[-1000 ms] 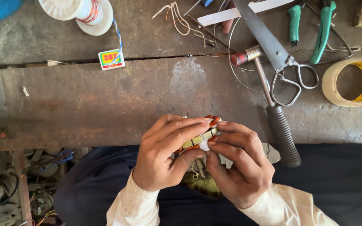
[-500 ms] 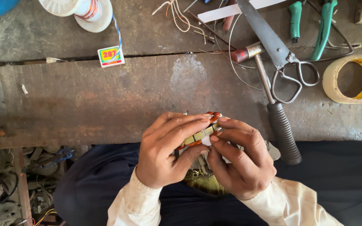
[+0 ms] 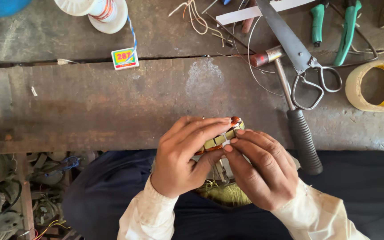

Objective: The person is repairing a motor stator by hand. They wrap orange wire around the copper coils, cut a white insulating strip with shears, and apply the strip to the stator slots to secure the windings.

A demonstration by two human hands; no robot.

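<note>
Both hands meet over my lap at the near edge of a worn wooden workbench (image 3: 112,106). My left hand (image 3: 185,158) and my right hand (image 3: 261,171) together pinch a small wound coil part (image 3: 222,138) with copper-coloured wire and pale yellowish strips. Their fingertips press on it from both sides, and most of the part is hidden under the fingers. Below the hands, a bundle of yellow-green wire (image 3: 225,193) rests on my dark trousers.
A hammer (image 3: 290,106) with a black grip lies right of the hands. Large scissors (image 3: 298,53), green-handled pliers (image 3: 347,31), a tape roll (image 3: 376,84), loose wires (image 3: 201,18), a white spool (image 3: 105,13) and a small matchbox (image 3: 125,58) lie farther back. Scrap metal parts (image 3: 5,191) sit lower left.
The hands have stayed together on the coil part, with the fingers shifting slightly along it. The view has drifted a little; nothing on the bench has moved.
</note>
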